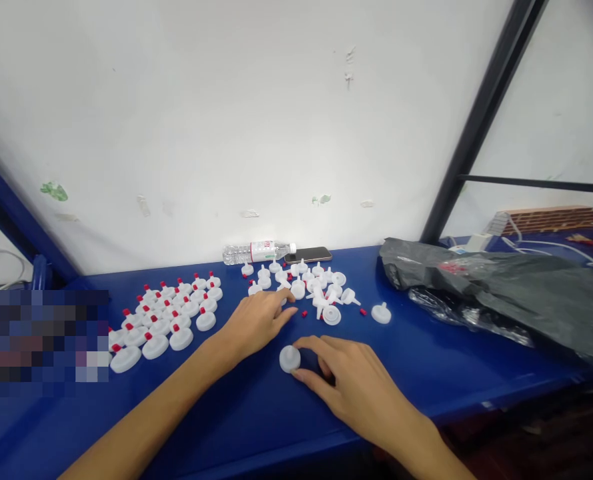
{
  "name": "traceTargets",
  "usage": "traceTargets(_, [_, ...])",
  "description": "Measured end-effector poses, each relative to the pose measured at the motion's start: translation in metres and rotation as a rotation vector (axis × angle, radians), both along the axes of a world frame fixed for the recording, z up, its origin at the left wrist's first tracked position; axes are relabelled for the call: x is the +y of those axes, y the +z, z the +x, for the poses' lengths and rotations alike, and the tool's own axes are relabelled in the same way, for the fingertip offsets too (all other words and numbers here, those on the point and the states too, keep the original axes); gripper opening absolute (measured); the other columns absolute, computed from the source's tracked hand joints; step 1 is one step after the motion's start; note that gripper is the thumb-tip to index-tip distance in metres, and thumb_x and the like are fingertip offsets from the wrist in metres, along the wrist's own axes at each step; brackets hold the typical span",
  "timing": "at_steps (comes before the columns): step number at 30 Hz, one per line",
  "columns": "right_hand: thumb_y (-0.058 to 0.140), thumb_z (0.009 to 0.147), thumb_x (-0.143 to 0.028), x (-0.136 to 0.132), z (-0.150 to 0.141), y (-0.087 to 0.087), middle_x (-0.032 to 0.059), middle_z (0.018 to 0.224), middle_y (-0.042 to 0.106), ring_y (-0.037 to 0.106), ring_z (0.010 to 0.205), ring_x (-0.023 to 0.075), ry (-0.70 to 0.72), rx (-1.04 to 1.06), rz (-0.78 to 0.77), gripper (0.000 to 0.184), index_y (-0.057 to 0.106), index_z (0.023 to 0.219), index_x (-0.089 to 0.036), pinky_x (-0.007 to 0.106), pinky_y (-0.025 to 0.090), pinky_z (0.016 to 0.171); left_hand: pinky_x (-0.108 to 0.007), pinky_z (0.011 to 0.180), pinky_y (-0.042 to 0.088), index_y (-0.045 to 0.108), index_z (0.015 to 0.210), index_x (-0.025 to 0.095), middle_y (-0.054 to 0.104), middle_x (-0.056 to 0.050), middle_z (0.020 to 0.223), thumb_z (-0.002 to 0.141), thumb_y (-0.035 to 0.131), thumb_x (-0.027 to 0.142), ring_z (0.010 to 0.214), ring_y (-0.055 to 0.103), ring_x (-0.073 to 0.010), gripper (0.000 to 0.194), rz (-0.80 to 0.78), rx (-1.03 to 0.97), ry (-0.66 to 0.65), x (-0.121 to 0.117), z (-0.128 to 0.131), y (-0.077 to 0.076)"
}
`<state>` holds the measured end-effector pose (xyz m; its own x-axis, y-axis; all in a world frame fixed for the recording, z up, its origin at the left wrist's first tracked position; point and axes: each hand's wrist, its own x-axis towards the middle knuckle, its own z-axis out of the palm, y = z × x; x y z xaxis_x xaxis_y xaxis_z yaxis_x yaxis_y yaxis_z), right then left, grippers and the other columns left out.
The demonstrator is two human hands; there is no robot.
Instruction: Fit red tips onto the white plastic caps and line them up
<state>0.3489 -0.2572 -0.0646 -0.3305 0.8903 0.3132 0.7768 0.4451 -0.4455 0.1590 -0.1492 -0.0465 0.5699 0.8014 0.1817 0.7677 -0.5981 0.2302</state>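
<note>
- Head view: the right hand (351, 370) pinches a white spouted cap (289, 359) at its rim between thumb and forefinger, close above or on the blue tabletop (226, 427) — I cannot tell which. The cap's spout points up toward the camera.
- The left hand (256, 323) is at the near left edge of a loose heap of white spouted caps (331, 315), its thumb and fingertips a little apart. A white cap shows partly behind its fingers; whether they touch it, I cannot tell.
- In the heap, some caps stand spout up, others lie tipped over. Small red tips (363, 312) are scattered among and beside them.
- One white cap (381, 313) stands upright to the right, apart from the heap.
- To the left, white caps with red tips fitted (156, 345) stand upright in slanting rows — close together, red ends up.
- Behind the heap, near the white wall (226, 100), a clear plastic bottle (262, 251) lies on its side; a dark smartphone (313, 255) lies flat just beside its capped end.
- At the right, a crumpled dark plastic bag (476, 287) lies on the table near a black metal post (481, 120).
</note>
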Motion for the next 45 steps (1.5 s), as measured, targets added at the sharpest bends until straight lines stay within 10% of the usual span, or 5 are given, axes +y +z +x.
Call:
traceTargets(11, [0.064,0.098,-0.038,0.001,0.0,-0.004,-0.0037,0.075,0.065,0.059,0.062,0.0158,-0.005,-0.007,-0.021,0.022,0.067,0.119,-0.033,0.026,0.034,0.061,-0.029,0.077,0.049,0.074,0.099,0.022,0.071,-0.004,0.102,0.092,0.058,0.017,0.093,0.066,-0.0196,0.019,-0.019,-0.151,-0.097,0.001,0.023,-0.01])
traceTargets(17, [0.061,0.099,-0.039,0.002,0.001,-0.005,-0.0029,0.08,0.067,0.061,0.064,0.0162,0.011,-0.025,-0.015,0.019,0.067,0.117,-0.034,0.026,0.035,0.062,-0.027,0.07,0.049,0.073,0.102,0.02,0.074,-0.004,0.102,0.093,0.057,0.021,0.073,0.063,-0.0141,0.019,-0.049,-0.308,-0.041,-0.012,0.008,0.009])
traceTargets(23, [0.059,0.1,-0.037,0.002,0.001,-0.004,-0.0038,0.081,0.067,0.061,0.064,0.0156,0.007,-0.026,-0.014,0.017,0.066,0.116,-0.034,0.026,0.035,0.06,-0.021,0.051,0.044,0.075,0.105,0.019,0.074,-0.005,0.102,0.096,0.057,0.035,0.058,0.061,-0.0085,0.026,-0.461,-0.655,-0.051,-0.04,-0.001,0.034])
traceTargets(27, [0.061,0.099,-0.041,0.001,0.001,-0.001,-0.0039,0.078,0.066,0.06,0.064,0.0157,-0.006,-0.026,-0.023,0.022,0.065,0.119,-0.034,0.026,0.035,0.06,-0.021,0.055,0.046,0.076,0.098,0.022,0.075,-0.001,0.089,0.093,0.063,0.039,0.067,0.065,-0.0124,0.022,-0.39,-0.604,0.034,-0.059,-0.02,0.04])
traceTargets(45, [0.055,0.102,-0.036,0.002,0.0,-0.003,-0.0036,0.081,0.07,0.063,0.065,0.0161,-0.004,-0.056,0.004,0.018,0.066,0.117,-0.034,0.026,0.038,0.06,-0.024,0.066,0.058,0.076,0.098,0.024,0.077,0.0,0.09,0.096,0.058,0.041,0.071,0.071,-0.0151,0.025,-0.369,-0.621,0.141,-0.085,-0.048,-0.005])
